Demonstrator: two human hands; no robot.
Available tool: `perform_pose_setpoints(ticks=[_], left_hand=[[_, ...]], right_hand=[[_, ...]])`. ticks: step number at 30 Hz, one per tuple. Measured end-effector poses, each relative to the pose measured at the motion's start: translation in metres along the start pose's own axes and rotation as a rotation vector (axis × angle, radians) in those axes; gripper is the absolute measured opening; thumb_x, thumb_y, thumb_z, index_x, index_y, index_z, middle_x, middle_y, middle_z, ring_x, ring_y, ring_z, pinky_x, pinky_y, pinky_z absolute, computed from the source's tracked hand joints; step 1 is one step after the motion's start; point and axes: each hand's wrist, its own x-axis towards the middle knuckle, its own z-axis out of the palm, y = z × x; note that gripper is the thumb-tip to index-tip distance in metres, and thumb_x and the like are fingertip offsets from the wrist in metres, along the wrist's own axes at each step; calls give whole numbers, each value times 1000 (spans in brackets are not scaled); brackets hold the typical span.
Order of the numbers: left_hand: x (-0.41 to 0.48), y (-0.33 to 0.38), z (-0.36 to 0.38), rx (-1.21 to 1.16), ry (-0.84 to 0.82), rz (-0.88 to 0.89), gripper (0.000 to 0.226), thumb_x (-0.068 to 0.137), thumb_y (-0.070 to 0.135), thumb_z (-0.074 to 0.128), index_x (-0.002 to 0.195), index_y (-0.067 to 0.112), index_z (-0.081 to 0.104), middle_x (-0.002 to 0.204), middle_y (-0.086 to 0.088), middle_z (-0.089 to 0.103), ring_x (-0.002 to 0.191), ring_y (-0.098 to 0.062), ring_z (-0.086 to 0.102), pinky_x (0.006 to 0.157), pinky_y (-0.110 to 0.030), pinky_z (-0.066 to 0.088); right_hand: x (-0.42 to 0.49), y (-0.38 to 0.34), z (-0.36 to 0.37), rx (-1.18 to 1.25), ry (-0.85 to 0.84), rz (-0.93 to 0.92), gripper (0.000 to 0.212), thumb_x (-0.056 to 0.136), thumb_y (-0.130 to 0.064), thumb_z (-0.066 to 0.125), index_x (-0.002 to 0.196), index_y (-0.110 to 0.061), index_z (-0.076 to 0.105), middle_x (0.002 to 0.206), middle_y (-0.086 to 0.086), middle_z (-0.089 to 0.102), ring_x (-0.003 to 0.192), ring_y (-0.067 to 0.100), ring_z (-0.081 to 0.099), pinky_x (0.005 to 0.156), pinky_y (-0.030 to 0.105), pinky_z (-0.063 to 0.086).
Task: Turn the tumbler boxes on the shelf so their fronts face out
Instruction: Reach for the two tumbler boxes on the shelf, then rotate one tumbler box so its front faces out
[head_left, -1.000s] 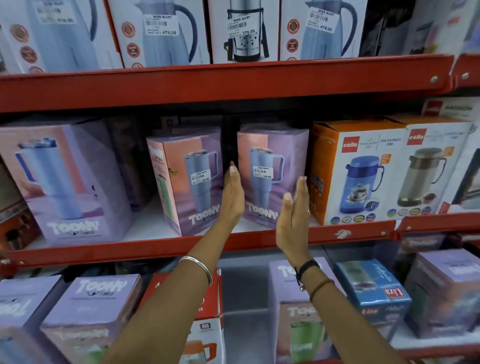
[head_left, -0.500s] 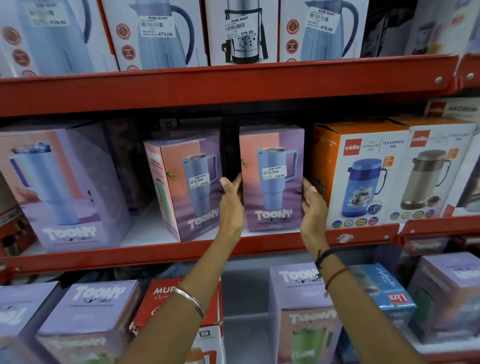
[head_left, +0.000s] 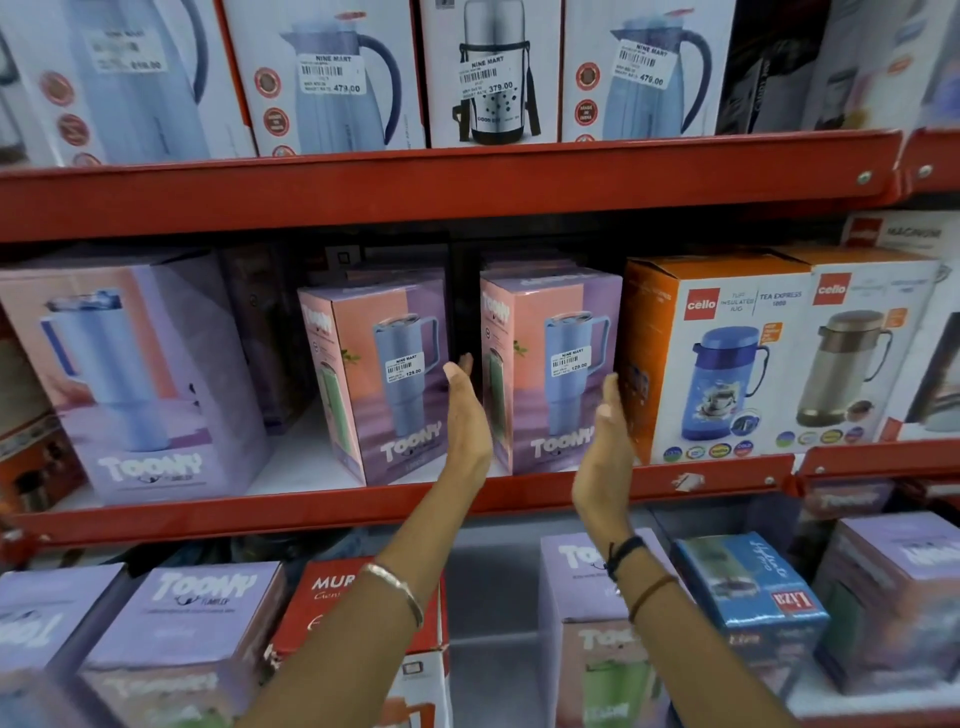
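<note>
Red shelf rail (head_left: 311, 512), middle tier: both hands off the tumbler box (head_left: 550, 374) after clasping its sides half a second ago. Left hand (head_left: 467, 415) flat and open beside its left face, right hand (head_left: 605, 447) flat and open near its right edge, neither gripping anything. Box upright on the shelf between a matching second box (head_left: 374, 379) and an orange jug box (head_left: 717, 358), now angled slightly, side panel showing. Lilac and peach front, blue handled tumbler, white price sticker.
</note>
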Motion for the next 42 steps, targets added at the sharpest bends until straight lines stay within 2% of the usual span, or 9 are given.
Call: perform_pose_setpoints(ticks=[2, 8, 11, 15, 21, 29, 32, 35, 42], left_hand=[[13, 3, 1, 9, -1, -74, 68, 93, 54, 3, 146, 20, 26, 157, -1, 26, 144, -16, 23, 112, -27, 16], [25, 11, 1, -67, -33, -103, 77, 91, 58, 2, 128, 13, 53, 115, 0, 62, 104, -12, 58, 98, -30, 44], [21, 16, -2, -62, -42, -80, 81, 89, 61, 1, 126, 12, 55, 126, -6, 60, 109, -18, 57, 102, -34, 41], [13, 20, -3, -21, -68, -72, 97, 75, 77, 5, 133, 15, 50, 142, -9, 50, 132, -25, 45, 114, -48, 30], [-6, 18, -1, -95, -91, -65, 81, 88, 61, 2, 135, 14, 48, 140, -8, 50, 127, -19, 47, 103, -34, 38], [-41, 9, 11, -151, -77, -87, 89, 70, 78, 15, 127, 21, 54, 143, -6, 50, 133, -19, 42, 110, -44, 33], [-47, 3, 12, -130, -96, -35, 91, 59, 89, 20, 116, 29, 60, 138, 0, 53, 128, -11, 45, 107, -40, 33], [-35, 1, 12, -81, -2, 32, 73, 86, 62, 10, 120, 19, 58, 134, 0, 55, 118, -6, 50, 111, -35, 33], [37, -1, 8, -19, 63, -82, 80, 85, 68, 8, 147, 20, 24, 158, 1, 24, 144, -14, 22, 121, -39, 14]], right_hand=[[-16, 0, 12, -71, -68, -38, 52, 97, -33, 19, 146, -19, 13, 155, -10, 10, 138, -9, 20, 101, -5, 12], [-21, 7, 29, -116, -121, -2, 63, 88, -48, 19, 146, -23, 16, 159, -8, 3, 144, 3, 4, 121, 41, 13], [-6, 2, 22, 7, -111, 79, 63, 86, -47, 27, 145, -25, 23, 157, -7, 19, 142, 7, 21, 117, 39, 27], [13, -9, 10, 211, -104, 159, 29, 97, -32, 32, 120, -39, 48, 112, -21, 57, 92, -13, 59, 70, 7, 49], [38, -13, -8, 233, -155, 191, 48, 94, -31, 25, 136, -15, 40, 147, 1, 40, 128, 17, 41, 104, 33, 33], [55, -14, -18, 188, -217, 254, 21, 93, -25, 34, 86, -18, 52, 126, 5, 51, 106, 19, 51, 100, 40, 36], [55, -6, -18, 171, -220, 268, 31, 88, -36, 36, 105, -19, 54, 123, 3, 56, 104, 16, 55, 91, 27, 42], [43, -6, -13, 176, -140, 224, 32, 97, -31, 26, 120, -27, 49, 102, -16, 58, 87, -6, 60, 67, 5, 46], [-24, 12, 17, -58, 7, -37, 55, 92, -40, 23, 145, -27, 19, 154, -12, 19, 140, -3, 18, 112, 18, 18]])
